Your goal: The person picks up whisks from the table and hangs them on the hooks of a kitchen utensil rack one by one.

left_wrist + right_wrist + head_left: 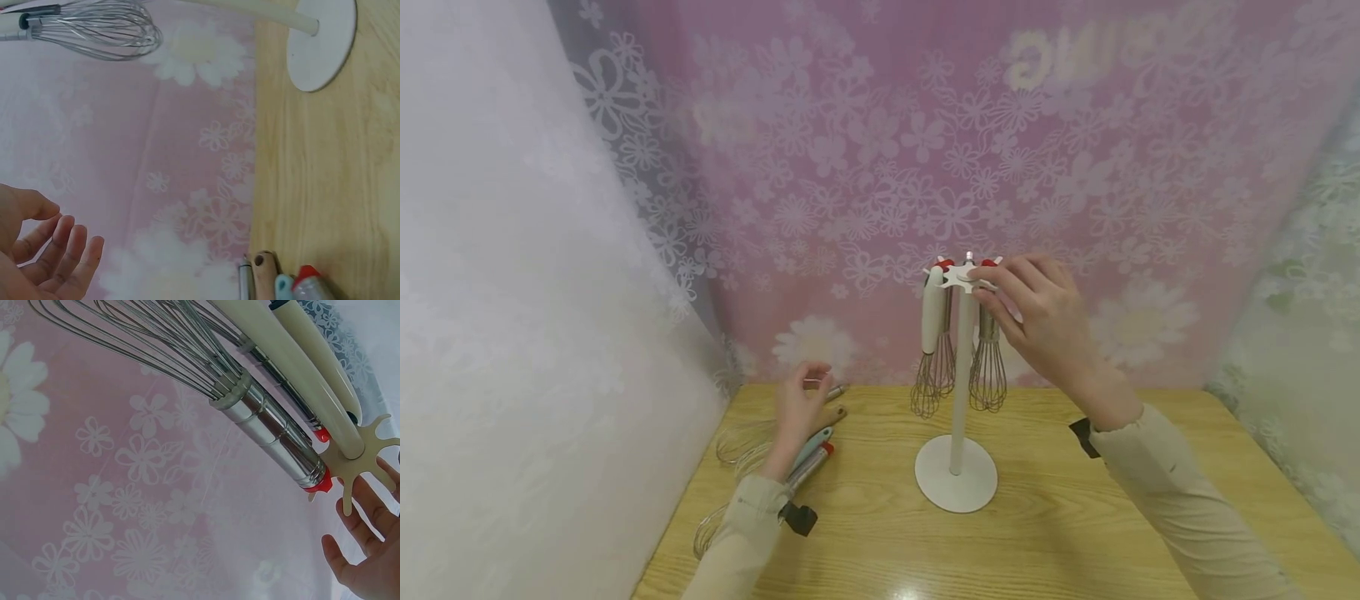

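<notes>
A cream whisk stand [961, 375] rises from a round base on the table. From its hooked top [961, 277] hang a white-handled whisk [932, 312] and steel whisks with red ends, one of them a steel whisk [269, 431] close to the right wrist camera. My right hand [1041, 312] touches the hooked top with its fingertips; in the right wrist view the thumb stands apart from it. Over several whisks lying at the left, my left hand [801, 404] hovers with loosely bent fingers and holds nothing. Among those handles are a wooden one [265, 275] and a light-blue one [812, 446].
A red-tipped steel whisk [812, 465] lies nearest the front of the left group, partly under the left forearm. The wooden table [880, 533] ends against a pink flowered backdrop [850, 208]. A pale wall of cloth [550, 333] borders it at the left.
</notes>
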Action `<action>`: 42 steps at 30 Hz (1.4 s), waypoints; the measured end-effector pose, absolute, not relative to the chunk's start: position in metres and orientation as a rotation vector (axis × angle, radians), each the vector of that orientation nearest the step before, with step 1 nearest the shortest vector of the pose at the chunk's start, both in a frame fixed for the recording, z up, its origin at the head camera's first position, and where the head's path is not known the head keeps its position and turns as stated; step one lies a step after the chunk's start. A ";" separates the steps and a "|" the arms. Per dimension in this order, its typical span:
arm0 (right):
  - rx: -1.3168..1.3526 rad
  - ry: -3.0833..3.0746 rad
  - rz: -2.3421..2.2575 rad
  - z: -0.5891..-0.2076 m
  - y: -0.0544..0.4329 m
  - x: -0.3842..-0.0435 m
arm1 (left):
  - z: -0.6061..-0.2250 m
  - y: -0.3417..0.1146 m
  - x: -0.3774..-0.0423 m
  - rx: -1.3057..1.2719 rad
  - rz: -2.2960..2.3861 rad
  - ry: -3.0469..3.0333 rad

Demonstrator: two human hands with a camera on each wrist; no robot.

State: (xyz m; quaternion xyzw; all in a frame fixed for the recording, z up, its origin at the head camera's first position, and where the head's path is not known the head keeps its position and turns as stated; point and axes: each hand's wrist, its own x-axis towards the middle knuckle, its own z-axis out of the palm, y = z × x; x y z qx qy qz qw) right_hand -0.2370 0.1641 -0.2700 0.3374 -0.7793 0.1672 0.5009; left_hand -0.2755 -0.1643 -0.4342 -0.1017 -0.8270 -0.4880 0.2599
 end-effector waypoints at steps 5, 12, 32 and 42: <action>0.818 -1.883 0.385 -0.268 0.162 -0.235 | -0.453 -0.171 -0.277 -0.237 -1.282 -2.335; 0.804 -1.864 0.364 -0.268 0.160 -0.235 | -0.476 -0.178 -0.271 -0.193 -1.212 -2.498; 0.795 -1.899 0.341 -0.268 0.160 -0.233 | -0.520 -0.199 -0.253 -0.139 -1.140 -2.709; 0.807 -1.861 0.393 -0.270 0.160 -0.234 | -0.523 -0.208 -0.248 -0.127 -1.044 -2.751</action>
